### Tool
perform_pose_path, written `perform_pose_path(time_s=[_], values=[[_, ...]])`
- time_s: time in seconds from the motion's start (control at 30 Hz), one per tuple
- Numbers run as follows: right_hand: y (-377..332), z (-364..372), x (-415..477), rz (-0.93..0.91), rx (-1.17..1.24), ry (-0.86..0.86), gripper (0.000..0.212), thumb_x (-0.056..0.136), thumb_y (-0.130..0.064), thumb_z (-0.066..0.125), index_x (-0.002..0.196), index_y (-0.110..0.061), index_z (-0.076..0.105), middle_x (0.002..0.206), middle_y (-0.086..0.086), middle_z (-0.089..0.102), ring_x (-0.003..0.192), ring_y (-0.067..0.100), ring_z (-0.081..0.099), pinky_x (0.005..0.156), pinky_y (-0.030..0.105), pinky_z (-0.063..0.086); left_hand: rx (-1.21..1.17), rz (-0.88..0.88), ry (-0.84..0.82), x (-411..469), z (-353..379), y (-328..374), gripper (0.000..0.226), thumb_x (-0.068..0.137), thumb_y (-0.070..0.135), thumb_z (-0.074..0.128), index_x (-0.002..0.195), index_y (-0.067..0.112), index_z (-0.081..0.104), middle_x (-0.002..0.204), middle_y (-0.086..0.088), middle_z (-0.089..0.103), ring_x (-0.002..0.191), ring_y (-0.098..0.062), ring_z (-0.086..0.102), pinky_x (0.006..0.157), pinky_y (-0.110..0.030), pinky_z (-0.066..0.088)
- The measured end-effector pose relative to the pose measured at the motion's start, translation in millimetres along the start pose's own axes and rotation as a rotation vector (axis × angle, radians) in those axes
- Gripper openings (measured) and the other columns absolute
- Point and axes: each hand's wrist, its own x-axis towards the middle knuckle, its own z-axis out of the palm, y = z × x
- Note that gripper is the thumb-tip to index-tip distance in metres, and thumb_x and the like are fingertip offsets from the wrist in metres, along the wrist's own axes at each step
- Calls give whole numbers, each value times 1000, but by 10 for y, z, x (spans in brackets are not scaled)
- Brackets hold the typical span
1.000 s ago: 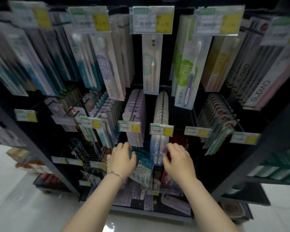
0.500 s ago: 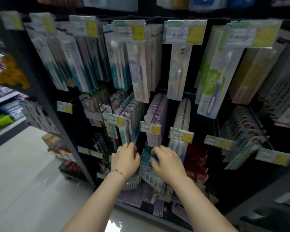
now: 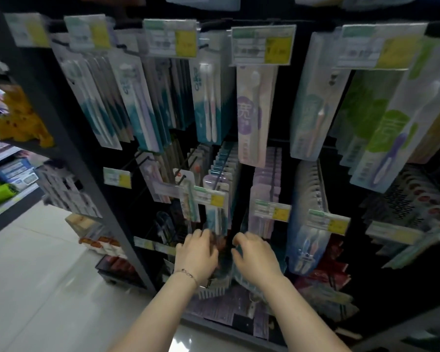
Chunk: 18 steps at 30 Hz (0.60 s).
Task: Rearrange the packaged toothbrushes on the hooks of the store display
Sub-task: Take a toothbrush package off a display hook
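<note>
Both grips unclear: left hand (image 3: 196, 254), right hand (image 3: 255, 259) among toothbrush packs (image 3: 214, 290); black display (image 3: 92, 174), glossy pale floor (image 3: 36, 275).

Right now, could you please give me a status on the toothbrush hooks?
Left hand, right hand both at low teal packs. Grips unclear, blurred. Price tag just above.

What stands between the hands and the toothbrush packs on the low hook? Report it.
Nothing visible. The left hand and right hand are both at the toothbrush packs; the price tag hangs above, clear of them.
</note>
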Motion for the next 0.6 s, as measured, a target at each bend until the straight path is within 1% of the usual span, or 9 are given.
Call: perform_pose_path(time_s=[0.07, 0.13, 0.23, 0.27, 0.33, 0.43, 0.53, 0.6], values=[[-109, 106, 102, 46, 18, -17, 20, 99, -31, 48, 113, -21, 56, 108, -1, 56, 105, 21, 53, 83, 36, 43, 0, 26, -14, 94, -13, -179, 30, 96, 39, 46, 121, 23, 49, 119, 1, 53, 115, -24, 51, 96, -46, 44], [-216, 198, 213, 92, 38, -29, 17, 99, -31, 48, 109, -20, 56, 106, 1, 56, 103, 22, 53, 81, 35, 43, 4, 56, -26, 189, -50, -355, 28, 96, 39, 45, 119, 23, 49, 117, 1, 53, 114, -24, 52, 94, -47, 44], [-335, 289, 361, 172, 68, -12, 15, 98, -30, 50, 103, -18, 57, 104, 3, 57, 101, 24, 55, 78, 36, 46, 25, 85, -68, 361, -102, -582, 29, 97, 40, 45, 120, 22, 49, 119, 0, 52, 115, -25, 51, 93, -47, 45], [-366, 306, 401, 198, 76, -1, 16, 98, -30, 50, 105, -18, 58, 105, 3, 58, 102, 24, 55, 79, 36, 47, 29, 97, -75, 415, -123, -637, 30, 96, 40, 45, 120, 22, 50, 120, -1, 52, 115, -26, 51, 92, -46, 45], [-402, 334, 468, 247, 108, 28, 22, 98, -29, 50, 116, -17, 57, 112, 4, 57, 105, 23, 55, 81, 37, 49, 17, 128, -78, 520, -155, -713, 30, 96, 39, 45, 119, 21, 50, 121, -3, 53, 115, -27, 51, 90, -45, 46], [-423, 362, 529, 336, 164, 87, 39, 97, -27, 52, 135, -20, 46, 125, 3, 54, 113, 23, 55, 85, 36, 51, -53, 178, -77, 656, -188, -743, 32, 96, 36, 48, 123, 18, 50, 125, -6, 54, 117, -27, 51, 91, -42, 48], [-427, 366, 556, 394, 196, 135, 48, 96, -25, 54, 141, -21, 37, 130, 3, 52, 115, 24, 55, 87, 38, 52, -168, 209, -104, 797, -152, -737, 47, 97, 32, 50, 140, 16, 43, 142, -7, 47, 130, -26, 46, 104, -41, 45], [-414, 354, 593, 438, 264, 184, 49, 96, -22, 54, 141, -22, 35, 128, 2, 50, 108, 23, 58, 83, 35, 51, -336, 223, -123, 881, -132, -698, 53, 97, 26, 52, 147, 16, 37, 144, -7, 46, 133, -23, 45, 110, -34, 40]])
